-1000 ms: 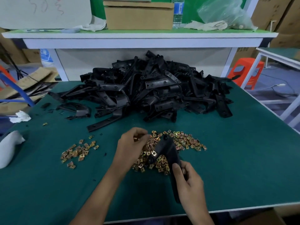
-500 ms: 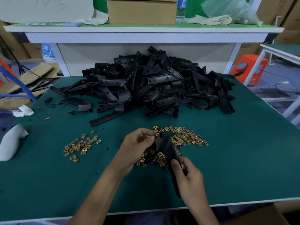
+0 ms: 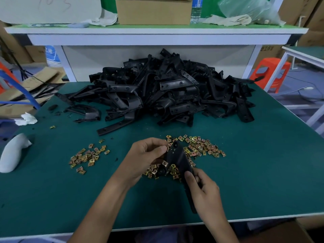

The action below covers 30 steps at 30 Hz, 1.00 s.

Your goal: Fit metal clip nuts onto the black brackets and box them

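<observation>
Hardly anything is found shifted against the frame half a second ago: the left hand [image 3: 145, 158] is seen a touch closer to the far end of the bracket [image 3: 177, 156], while the right hand [image 3: 205, 192] is kept at the bracket's near end. Against the frame a second ago, the gap between the left fingertips and the bracket has been closed.

The bracket is gripped by the right hand, with the thumb laid on its upper face and the fingers curled round it. It is held just above the surface [image 3: 254, 172], with its far end over the main scatter of clip nuts [image 3: 201, 148]. One fitted nut [image 3: 164, 162] is seen on its left edge.

The left fingers are curled, with thumb and fingertips pressed together against the bracket's left edge near its far end. Whether a nut is pinched between them cannot be told.

A smaller scatter of nuts [image 3: 85, 156] is spread to the left, well apart from the hands, and a lone nut [image 3: 52, 127] lies farther left. The pile of black brackets [image 3: 166, 95] is heaped at the far side of the surface. A cardboard box [image 3: 152, 11] is set on the shelf [image 3: 157, 30] beyond it.
</observation>
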{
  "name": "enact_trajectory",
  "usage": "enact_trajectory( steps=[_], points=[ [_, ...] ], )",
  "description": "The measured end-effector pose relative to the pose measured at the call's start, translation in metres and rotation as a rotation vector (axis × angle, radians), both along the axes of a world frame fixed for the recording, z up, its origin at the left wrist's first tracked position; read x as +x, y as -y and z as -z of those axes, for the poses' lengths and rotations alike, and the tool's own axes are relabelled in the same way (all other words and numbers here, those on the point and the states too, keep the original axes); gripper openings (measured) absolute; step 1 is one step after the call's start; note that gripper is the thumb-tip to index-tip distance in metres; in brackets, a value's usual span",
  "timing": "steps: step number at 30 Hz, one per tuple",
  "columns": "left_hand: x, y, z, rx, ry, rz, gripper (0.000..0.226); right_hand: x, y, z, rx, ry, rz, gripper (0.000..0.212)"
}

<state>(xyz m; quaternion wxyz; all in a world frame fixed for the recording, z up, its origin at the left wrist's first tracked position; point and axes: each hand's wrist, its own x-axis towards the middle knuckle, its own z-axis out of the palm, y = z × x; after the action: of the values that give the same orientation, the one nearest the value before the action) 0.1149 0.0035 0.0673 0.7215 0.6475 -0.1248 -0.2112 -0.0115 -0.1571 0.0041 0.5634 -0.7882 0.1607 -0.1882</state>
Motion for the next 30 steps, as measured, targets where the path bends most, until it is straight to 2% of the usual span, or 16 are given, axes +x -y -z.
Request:
enact_trajectory(
  steps=[7,11,23,30],
  points=[
    [0.0066,-0.0039,0.0019,0.098,0.096,-0.001,0.011,0.0006,0.0003,0.0009,-0.009,-0.012,-0.032,0.014],
    [0.0064,-0.0026,0.0040,0.176,0.105,-0.035,0.020,0.0007,0.0005,0.0008,-0.001,-0.006,-0.028,0.016],
    [0.0017,0.0015,0.0013,0.112,0.106,-0.018,0.023,0.0014,0.0010,-0.0006,0.014,-0.016,-0.038,0.017],
    [0.0045,0.0009,0.0059,0.265,0.218,-0.029,0.022,0.0038,0.0028,-0.0038,-0.018,-0.063,-0.072,0.016]
  ],
)
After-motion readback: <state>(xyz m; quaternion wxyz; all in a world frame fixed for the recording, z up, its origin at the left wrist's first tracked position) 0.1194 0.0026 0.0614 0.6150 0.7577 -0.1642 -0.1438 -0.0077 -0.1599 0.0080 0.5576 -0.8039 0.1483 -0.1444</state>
